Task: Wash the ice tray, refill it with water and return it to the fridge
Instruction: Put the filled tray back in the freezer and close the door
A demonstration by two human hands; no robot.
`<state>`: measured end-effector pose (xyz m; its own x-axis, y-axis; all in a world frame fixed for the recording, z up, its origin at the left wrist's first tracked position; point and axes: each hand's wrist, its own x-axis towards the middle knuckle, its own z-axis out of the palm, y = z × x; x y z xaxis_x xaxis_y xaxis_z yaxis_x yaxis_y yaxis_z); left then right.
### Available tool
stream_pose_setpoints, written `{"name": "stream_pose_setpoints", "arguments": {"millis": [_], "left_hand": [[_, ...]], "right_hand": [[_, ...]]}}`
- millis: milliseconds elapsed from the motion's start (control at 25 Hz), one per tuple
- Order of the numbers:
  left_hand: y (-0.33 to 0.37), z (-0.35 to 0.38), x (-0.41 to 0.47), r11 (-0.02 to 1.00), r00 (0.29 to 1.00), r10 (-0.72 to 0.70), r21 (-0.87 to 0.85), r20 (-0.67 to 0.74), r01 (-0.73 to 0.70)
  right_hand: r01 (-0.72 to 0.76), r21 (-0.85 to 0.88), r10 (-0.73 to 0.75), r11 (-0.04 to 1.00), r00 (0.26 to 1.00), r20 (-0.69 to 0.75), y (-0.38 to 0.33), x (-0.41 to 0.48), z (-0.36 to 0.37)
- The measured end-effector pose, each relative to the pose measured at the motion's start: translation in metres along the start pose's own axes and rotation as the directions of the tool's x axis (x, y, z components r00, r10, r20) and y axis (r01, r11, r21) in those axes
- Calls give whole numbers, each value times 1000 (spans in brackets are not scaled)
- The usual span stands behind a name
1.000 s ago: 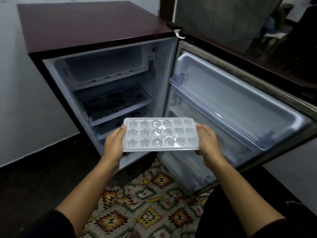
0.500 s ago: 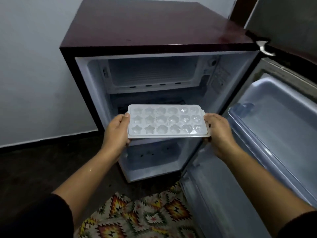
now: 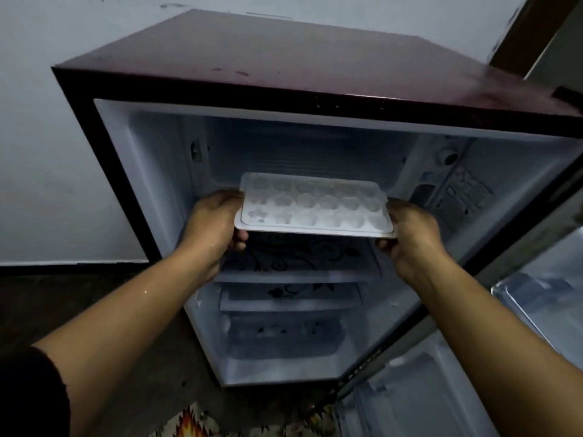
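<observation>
White translucent plastic ice tray: rectangular, flat rim all round, three rows of small moulded cells. Stars sit at the left end, rounder flower-like shapes toward the right. The cells look glossy; from my feed I cannot tell how full they are.

I see the tray held level, long side toward the camera, at the mouth of the upper compartment of the small maroon-topped fridge. It is above the glass shelf with the black floral print. I cannot tell whether its far edge rests on anything.

The left hand grips the tray's left short end, thumb at the rim, fingers curled under. The right hand grips the right short end the same way. Droplets show on the left forearm.

The fridge interior is white and dim, with a second shelf and a clear drawer lower down. The fridge door stands open at right. A patterned rug lies at the bottom edge.
</observation>
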<state>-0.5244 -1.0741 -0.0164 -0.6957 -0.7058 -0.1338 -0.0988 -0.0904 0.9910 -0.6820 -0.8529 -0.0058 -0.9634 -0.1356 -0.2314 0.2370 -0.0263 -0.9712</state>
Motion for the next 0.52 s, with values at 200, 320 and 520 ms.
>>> {"name": "stream_pose_setpoints", "arguments": {"millis": [200,320,520], "left_hand": [[5,10,23,998,997,-8,-59,-79,3],[11,14,27,993,993,-25,-114,-117,12],[20,20,30,971,975,-116,-229,-188,71]], "right_hand": [[-32,51,31,998,999,12,-13,28,27],[-30,59,30,998,1000,7,-14,36,33],[-10,71,12,997,1000,-25,-18,35,36]]}}
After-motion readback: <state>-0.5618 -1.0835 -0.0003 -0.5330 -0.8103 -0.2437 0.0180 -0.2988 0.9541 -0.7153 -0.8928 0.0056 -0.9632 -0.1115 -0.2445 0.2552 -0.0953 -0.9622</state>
